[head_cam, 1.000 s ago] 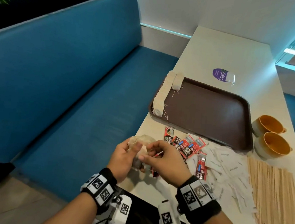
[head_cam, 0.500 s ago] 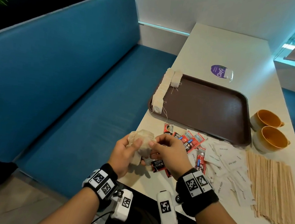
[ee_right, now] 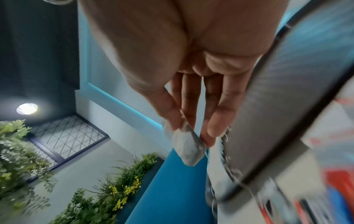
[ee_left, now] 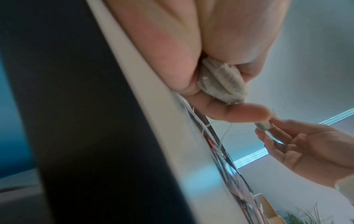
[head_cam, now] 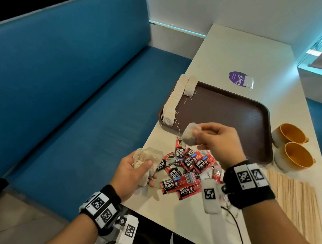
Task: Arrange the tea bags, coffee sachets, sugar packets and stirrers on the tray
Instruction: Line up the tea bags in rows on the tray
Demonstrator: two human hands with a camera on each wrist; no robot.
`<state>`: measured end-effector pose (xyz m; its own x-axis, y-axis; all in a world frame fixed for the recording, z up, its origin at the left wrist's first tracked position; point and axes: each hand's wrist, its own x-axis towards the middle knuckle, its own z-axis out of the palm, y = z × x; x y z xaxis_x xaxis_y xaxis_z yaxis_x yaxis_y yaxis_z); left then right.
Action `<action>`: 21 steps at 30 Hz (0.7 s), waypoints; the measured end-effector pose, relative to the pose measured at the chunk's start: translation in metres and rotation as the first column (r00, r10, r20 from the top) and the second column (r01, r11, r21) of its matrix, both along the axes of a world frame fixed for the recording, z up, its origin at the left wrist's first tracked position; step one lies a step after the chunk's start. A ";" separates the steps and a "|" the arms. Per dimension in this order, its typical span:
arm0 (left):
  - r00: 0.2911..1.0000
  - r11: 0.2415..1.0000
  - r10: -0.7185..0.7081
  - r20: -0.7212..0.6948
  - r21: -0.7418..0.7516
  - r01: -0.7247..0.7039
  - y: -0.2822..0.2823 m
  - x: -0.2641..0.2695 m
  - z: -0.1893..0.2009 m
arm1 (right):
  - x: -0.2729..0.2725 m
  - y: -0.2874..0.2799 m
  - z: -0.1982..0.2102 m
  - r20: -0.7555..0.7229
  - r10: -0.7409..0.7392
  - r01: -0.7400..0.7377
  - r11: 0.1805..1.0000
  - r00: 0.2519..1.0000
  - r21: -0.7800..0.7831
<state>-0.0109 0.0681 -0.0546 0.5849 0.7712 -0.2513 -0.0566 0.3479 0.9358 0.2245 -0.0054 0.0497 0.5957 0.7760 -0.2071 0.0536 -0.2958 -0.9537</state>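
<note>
My left hand point(head_cam: 138, 170) grips a bunch of beige tea bags point(head_cam: 149, 157) at the table's left edge; the bunch point(ee_left: 222, 80) also shows in the left wrist view. My right hand point(head_cam: 215, 140) pinches one tea bag point(head_cam: 190, 134) between thumb and fingers, above the near left corner of the brown tray point(head_cam: 234, 116); the same tea bag point(ee_right: 187, 150) shows in the right wrist view. A row of tea bags point(head_cam: 175, 97) lines the tray's left edge. Red coffee sachets point(head_cam: 187, 167) lie in a heap between my hands. Wooden stirrers point(head_cam: 293, 203) lie at the right.
Two orange-lined cups point(head_cam: 292, 147) stand right of the tray. A purple sticker with a clear holder point(head_cam: 239, 80) sits beyond the tray. A blue bench point(head_cam: 71, 94) runs along the table's left side. White sugar packets are mostly hidden under my right wrist.
My right hand has pulled one tea bag out of the bunch and carried it up and forward toward the tray. The left hand stays at the table edge with the bunch.
</note>
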 end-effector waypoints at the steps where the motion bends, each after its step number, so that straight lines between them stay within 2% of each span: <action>1: 1.000 1.000 -0.001 0.009 -0.005 0.001 0.000 0.000 0.001 | 0.012 0.006 0.004 0.041 -0.018 0.018 1.000 0.999 0.016; 5: 1.000 1.000 -0.016 0.026 0.009 0.016 0.000 -0.001 0.000 | 0.066 0.040 0.016 0.276 -0.108 0.081 0.991 0.955 0.105; 9: 0.998 0.999 -0.041 0.045 0.012 0.041 0.001 -0.003 0.001 | 0.111 0.082 0.015 0.315 -0.179 0.151 0.982 0.932 0.111; 11: 0.997 0.998 -0.059 0.048 0.010 0.059 0.003 -0.003 0.001 | 0.122 0.103 0.005 0.285 -0.133 0.128 0.991 0.949 0.036; 14: 0.997 0.997 -0.072 0.041 0.015 0.072 0.004 -0.003 0.001 | 0.126 0.128 -0.016 0.190 0.042 -0.008 0.985 0.981 -0.174; 17: 0.995 0.996 -0.092 0.044 0.001 0.092 0.004 -0.004 0.002 | 0.122 0.146 -0.034 0.056 0.240 -0.202 0.903 0.969 -0.379; 19: 0.996 0.996 -0.089 0.019 -0.018 0.089 0.004 -0.005 0.002 | 0.121 0.160 -0.044 0.066 0.257 -0.210 0.890 0.964 -0.404; 21: 0.996 0.996 -0.086 -0.010 -0.010 0.086 0.005 -0.005 0.002 | 0.124 0.176 -0.051 0.166 0.206 -0.127 0.911 0.964 -0.393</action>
<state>-0.0157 0.0728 -0.0528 0.6461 0.7158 -0.2649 -0.0168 0.3604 0.9327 0.3482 0.1702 -0.0015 0.5240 0.7554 -0.3935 0.3107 -0.5997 -0.7374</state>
